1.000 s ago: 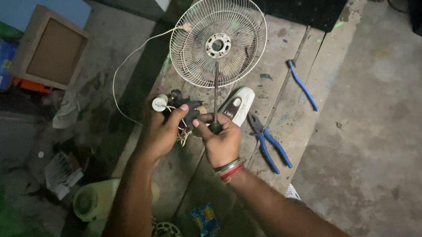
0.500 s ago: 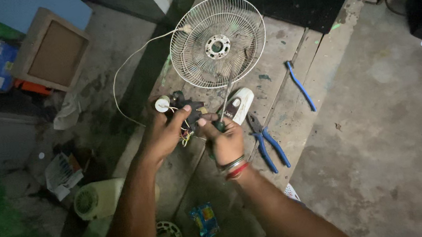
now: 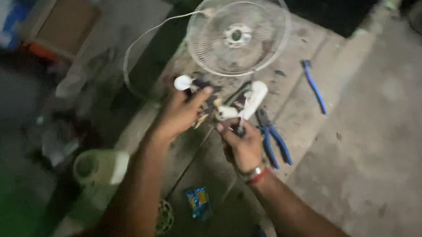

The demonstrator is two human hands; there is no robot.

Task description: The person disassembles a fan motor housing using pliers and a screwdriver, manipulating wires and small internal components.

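Observation:
My left hand (image 3: 181,115) grips a dark fan motor assembly (image 3: 207,95) with loose wires and a white knob (image 3: 182,82) at its far end. My right hand (image 3: 244,142) holds a small tool or part against the motor's near side; its tip is hidden by my fingers. A white fan housing piece (image 3: 252,99) lies just beyond my right hand. A round wire fan grille (image 3: 237,29) rests on the planks farther back. The frame is blurred.
Blue-handled pliers (image 3: 272,138) lie right of my right hand, and a blue-handled tool (image 3: 314,85) farther right. A white cable (image 3: 145,41) loops left of the grille. A pale cylinder (image 3: 99,167), a small blue packet (image 3: 199,202) and a round metal part (image 3: 164,217) lie near.
The view has shifted and blurred. My hands stay on the motor, with my right hand a little lower and closer to me.

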